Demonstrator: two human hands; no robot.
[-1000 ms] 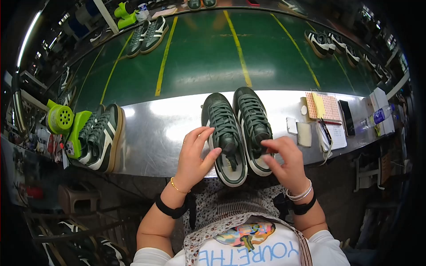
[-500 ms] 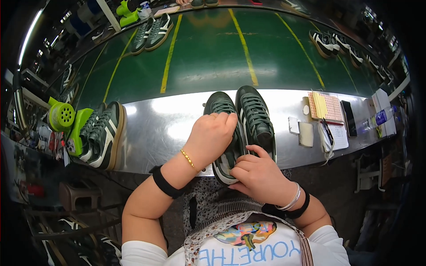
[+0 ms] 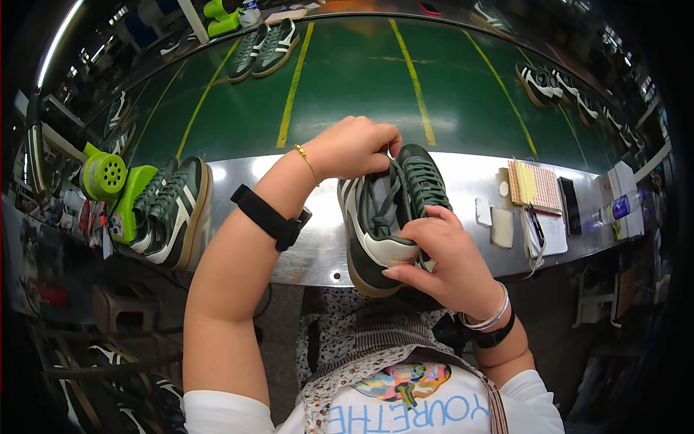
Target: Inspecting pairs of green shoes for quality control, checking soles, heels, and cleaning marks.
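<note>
A dark green sneaker with white stripes and a white heel patch [image 3: 382, 251] is at the near edge of the metal bench, its heel toward me and its collar spread, laces loose over the opening. My left hand [image 3: 359, 147] is closed in a pinch at its far end, by the tongue and laces; the fingertips are partly hidden. At the heel, my right hand [image 3: 450, 249] grips the collar between thumb and fingers. The matching green sneaker [image 3: 425, 177] lies close against its right side, partly behind my right hand.
Another green pair [image 3: 177, 213] stands at left beside a lime-green device [image 3: 105, 176]. To the right lie notebooks [image 3: 535, 184], a pen, a black phone [image 3: 570, 206] and a plastic bottle [image 3: 627, 205]. Beyond runs a green belt [image 3: 347, 87] with yellow lines and more shoes.
My left hand has moved away from me, from the laces to the sneaker's far end. The near sneaker now shows its white heel and opened collar, with my right hand higher on the heel.
</note>
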